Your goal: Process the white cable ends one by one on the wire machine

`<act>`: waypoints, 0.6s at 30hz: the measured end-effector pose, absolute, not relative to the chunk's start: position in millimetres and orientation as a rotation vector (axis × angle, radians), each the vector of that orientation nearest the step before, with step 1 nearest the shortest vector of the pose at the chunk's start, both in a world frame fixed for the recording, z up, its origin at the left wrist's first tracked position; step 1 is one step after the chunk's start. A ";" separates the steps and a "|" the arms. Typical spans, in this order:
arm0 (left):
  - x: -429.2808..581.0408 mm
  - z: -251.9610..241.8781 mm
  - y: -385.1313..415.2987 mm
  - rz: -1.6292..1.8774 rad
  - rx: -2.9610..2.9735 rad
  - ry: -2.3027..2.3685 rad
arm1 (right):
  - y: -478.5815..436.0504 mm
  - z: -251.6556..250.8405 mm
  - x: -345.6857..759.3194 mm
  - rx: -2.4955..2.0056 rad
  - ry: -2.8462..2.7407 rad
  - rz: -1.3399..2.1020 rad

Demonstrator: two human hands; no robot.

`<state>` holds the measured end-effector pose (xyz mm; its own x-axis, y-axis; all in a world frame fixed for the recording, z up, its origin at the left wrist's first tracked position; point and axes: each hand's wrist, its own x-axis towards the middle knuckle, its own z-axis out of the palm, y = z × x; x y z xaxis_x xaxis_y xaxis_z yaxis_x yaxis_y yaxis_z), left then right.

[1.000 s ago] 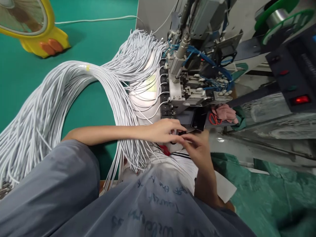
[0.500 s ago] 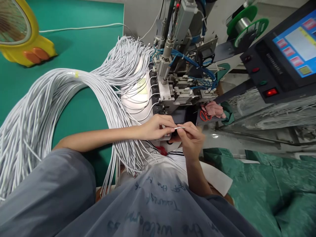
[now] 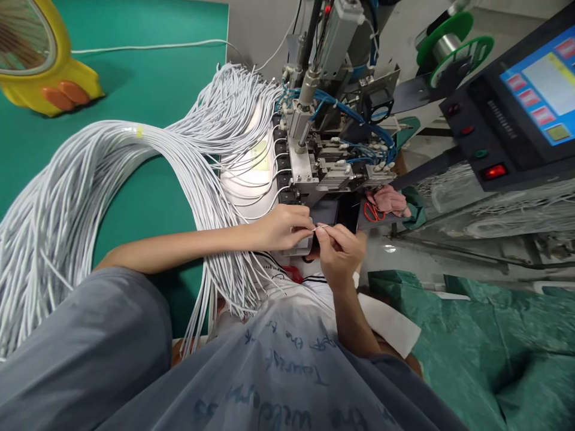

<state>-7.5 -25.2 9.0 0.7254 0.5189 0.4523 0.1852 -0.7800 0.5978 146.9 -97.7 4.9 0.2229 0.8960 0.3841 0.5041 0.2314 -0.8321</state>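
Observation:
My left hand (image 3: 287, 227) is closed in a pinch on the end of a white cable (image 3: 320, 227). Fingertip to fingertip with it, my right hand (image 3: 340, 251) also pinches the thin end of that cable; the fine detail between the fingers is too small to make out. Beneath my left forearm lies a thick bundle of white cables (image 3: 179, 173), draped over the green table and hanging toward my lap. Just beyond my hands stands a machine (image 3: 302, 161) with metal cylinders and blue air tubes. Several white cables run into the black slots (image 3: 282, 161) along its left side.
At the right is a control panel (image 3: 498, 120) with a lit screen, and a green wire spool (image 3: 485, 51) near it. A pink cloth (image 3: 390, 200) and orange-handled scissors (image 3: 372, 211) lie by the machine. A yellow fan (image 3: 67, 66) stands on the green table (image 3: 148, 78).
Both hands have shifted slightly left. The right fingertips have moved closer to the left ones, and less of the cable's white jacket shows between them.

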 end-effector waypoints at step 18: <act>-8.7 -7.1 5.0 0.397 2.543 0.764 | -51.1 -43.3 161.5 -1.440 -1.296 0.840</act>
